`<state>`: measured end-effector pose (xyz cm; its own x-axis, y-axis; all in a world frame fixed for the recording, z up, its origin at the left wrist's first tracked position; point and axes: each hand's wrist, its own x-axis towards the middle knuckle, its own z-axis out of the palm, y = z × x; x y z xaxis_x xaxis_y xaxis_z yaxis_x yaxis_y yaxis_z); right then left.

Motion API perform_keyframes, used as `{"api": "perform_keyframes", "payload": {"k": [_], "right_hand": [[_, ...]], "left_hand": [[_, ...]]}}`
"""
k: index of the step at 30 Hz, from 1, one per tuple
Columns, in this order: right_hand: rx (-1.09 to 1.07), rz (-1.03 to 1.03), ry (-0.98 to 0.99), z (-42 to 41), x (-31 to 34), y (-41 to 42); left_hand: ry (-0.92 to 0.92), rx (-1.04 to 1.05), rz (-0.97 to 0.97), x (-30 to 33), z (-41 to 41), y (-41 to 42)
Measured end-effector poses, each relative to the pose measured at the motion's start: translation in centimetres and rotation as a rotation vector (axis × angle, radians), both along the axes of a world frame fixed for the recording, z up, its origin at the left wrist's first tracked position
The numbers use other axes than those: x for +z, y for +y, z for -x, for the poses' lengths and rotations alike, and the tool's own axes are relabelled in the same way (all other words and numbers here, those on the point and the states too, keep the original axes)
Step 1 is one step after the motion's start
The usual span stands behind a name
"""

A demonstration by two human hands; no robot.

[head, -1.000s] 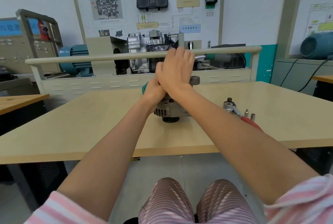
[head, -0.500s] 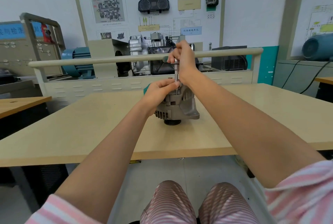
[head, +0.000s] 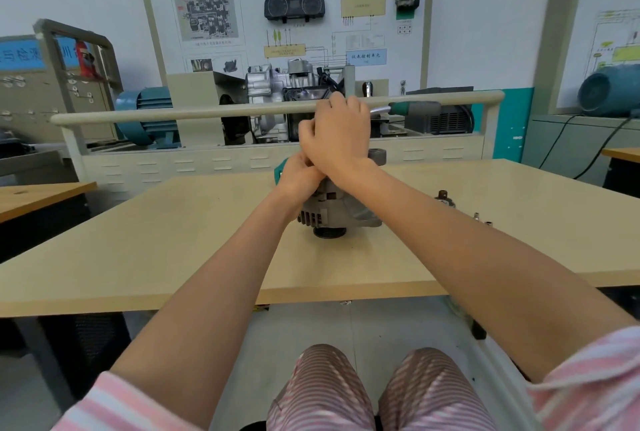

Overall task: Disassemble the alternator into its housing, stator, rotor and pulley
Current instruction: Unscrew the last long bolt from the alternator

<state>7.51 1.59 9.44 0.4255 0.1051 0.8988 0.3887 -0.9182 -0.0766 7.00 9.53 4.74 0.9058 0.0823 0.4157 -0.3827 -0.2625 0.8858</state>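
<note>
Alternator (head: pixel 337 212) on table (head: pixel 173 250), one ratchet (head: pixel 405 107) — right hand (head: pixel 341 138) grasping it, left hand (head: pixel 299 176) clasping alternator.

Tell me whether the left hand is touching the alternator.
Touching. The head view shows the left hand resting on top of the alternator, its fingers curled against the housing with no gap, partly under the right hand.

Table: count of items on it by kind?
alternator: 1
ratchet wrench, gripped by the right hand over the alternator: 1
small loose metal pieces at the right: 3
Total: 5
</note>
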Motion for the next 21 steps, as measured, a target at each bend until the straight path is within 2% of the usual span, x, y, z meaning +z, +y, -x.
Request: {"api": "perform_keyframes", "payload": {"k": [4,8,10,13,16,18,19,21], "right_hand": [[0.416,-0.315,0.096,-0.3,0.9,-0.3],[0.874,-0.755,0.437,-0.5,2.5,-0.9],[0.995,-0.918,0.547,-0.5,3.1,-1.1],[1.037,-1.015,0.572,-0.3,3.3,-0.9],[0.919,-0.920,0.437,-0.3,2.4,-0.6],[0.802,-0.703,0.273,-0.3,1.5,-0.4],[0.679,-0.534,0.181,-0.3,1.2,-0.4],[0.280,-0.202,0.052,-0.1,0.5,-0.2]], "left_hand": [[-0.037,-0.095,-0.004,0.0,0.3,0.1],[-0.010,-0.136,-0.005,0.0,0.4,0.1],[0.001,-0.131,-0.003,0.0,0.3,0.1],[0.004,-0.113,0.018,0.0,0.3,0.0],[-0.010,-0.091,0.038,0.0,0.3,-0.2],[-0.021,-0.093,0.023,0.0,0.4,-0.3],[-0.029,-0.085,0.017,0.0,0.4,-0.3],[-0.034,-0.033,0.009,0.0,0.4,-0.3]]}}
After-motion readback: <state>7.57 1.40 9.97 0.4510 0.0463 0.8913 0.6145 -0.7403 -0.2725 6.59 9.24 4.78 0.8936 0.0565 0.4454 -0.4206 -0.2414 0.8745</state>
